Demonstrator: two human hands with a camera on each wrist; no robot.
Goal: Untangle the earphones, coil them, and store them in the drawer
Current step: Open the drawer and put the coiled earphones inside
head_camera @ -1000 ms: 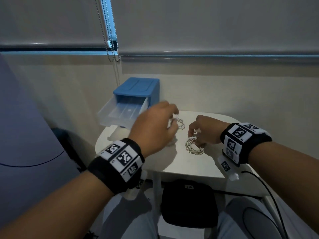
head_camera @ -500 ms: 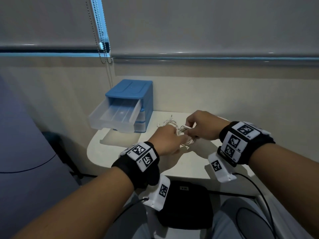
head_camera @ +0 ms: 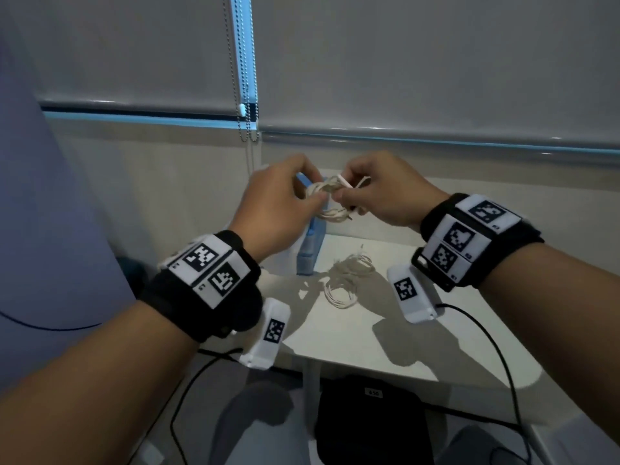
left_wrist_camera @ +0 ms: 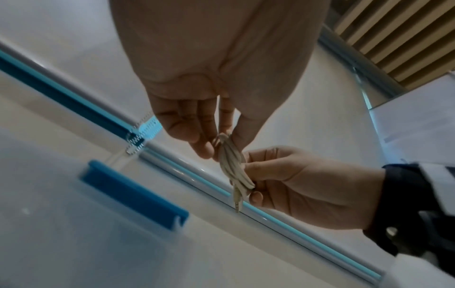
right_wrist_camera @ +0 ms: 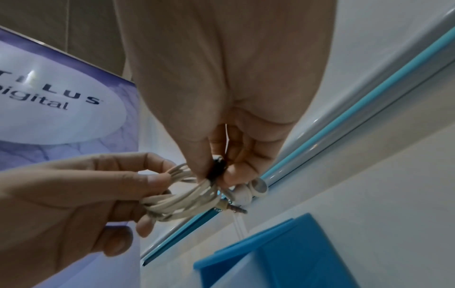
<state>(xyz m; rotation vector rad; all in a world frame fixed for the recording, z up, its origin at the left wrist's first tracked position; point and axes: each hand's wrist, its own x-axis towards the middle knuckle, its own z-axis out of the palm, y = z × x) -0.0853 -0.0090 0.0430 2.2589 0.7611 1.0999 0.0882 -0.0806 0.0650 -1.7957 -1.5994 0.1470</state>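
Observation:
A bundle of white earphones (head_camera: 330,199) hangs in the air between both hands, above the table. My left hand (head_camera: 312,196) pinches its left side between thumb and fingers (left_wrist_camera: 221,144). My right hand (head_camera: 349,193) grips the other side, fingers curled round the cable (right_wrist_camera: 216,169). The earbuds (right_wrist_camera: 251,191) and the jack plug (right_wrist_camera: 236,208) stick out below the right hand. The earphones (left_wrist_camera: 234,167) look twisted into a tight hank. The blue drawer unit (head_camera: 310,250) stands behind my left hand, mostly hidden.
Two more white earphone coils (head_camera: 349,280) lie on the white table (head_camera: 402,330), below the hands. A black bag (head_camera: 369,417) sits under the table. Window blinds with a bead chain (head_camera: 248,95) hang behind. A purple banner (right_wrist_camera: 49,117) stands at the left.
Both hands have risen from the table with the earphone bundle between them. A second ago the left hand was near the open drawer and the right hand on a coil.

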